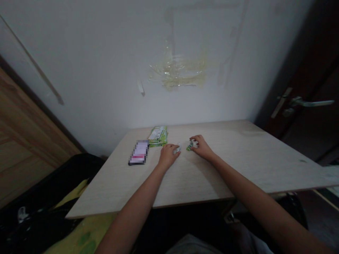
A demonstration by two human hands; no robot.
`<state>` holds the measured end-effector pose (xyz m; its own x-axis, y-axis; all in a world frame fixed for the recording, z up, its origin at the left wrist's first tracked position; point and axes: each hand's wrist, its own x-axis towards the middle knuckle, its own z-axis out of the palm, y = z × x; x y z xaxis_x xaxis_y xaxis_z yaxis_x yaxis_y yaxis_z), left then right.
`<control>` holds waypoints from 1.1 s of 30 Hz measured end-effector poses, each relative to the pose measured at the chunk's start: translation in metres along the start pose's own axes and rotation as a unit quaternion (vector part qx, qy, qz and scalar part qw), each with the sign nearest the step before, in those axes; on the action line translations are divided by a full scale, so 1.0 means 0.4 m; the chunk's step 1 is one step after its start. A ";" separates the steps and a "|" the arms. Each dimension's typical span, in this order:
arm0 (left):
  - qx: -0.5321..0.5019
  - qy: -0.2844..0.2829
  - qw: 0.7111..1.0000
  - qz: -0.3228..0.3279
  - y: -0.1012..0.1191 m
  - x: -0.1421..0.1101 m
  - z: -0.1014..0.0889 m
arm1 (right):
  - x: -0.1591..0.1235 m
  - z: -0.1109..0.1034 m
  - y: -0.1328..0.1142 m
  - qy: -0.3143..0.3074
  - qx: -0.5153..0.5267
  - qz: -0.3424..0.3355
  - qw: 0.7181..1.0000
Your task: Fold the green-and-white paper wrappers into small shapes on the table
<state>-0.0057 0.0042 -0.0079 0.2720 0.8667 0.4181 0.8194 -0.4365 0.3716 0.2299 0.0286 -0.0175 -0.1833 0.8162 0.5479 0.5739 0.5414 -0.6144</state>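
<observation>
My left hand [167, 155] rests low over the table, its fingers closed on a small pale, shiny piece [178, 149]. A short gap to the right, my right hand [202, 148] pinches a small green-and-white piece [189, 146] between thumb and fingers. Both pieces look like thin wrapping, but they are too small and dim to name surely. Beyond my left hand lies a stack of flat green-and-white packets [158, 135].
A phone [139, 152] with its screen lit lies left of the packets on the pale wooden table [238, 155]. The wall [106, 70] with old tape stands behind. A dark door with a metal handle [312, 103] is at the right.
</observation>
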 end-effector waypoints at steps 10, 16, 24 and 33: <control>-0.025 0.024 0.999 -0.013 -0.002 0.005 0.003 | -0.008 -0.001 0.007 -0.062 -0.077 0.005 0.995; -0.003 0.019 1.000 -0.019 0.005 0.003 -0.008 | -0.009 -0.006 0.003 -0.067 -0.069 0.005 0.995; -0.014 0.029 0.999 -0.035 0.004 0.004 -0.011 | -0.004 -0.013 -0.009 -0.068 -0.064 0.006 0.996; -0.087 0.044 0.994 -0.054 -0.008 0.016 0.004 | -0.001 -0.017 -0.023 -0.045 -0.010 0.018 0.999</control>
<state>-0.0059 0.0117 -0.0075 0.1346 0.8898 0.4361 0.7394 -0.3832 0.5536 0.2299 0.0219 -0.0081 -0.2328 0.8510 0.4708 0.5976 0.5071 -0.6211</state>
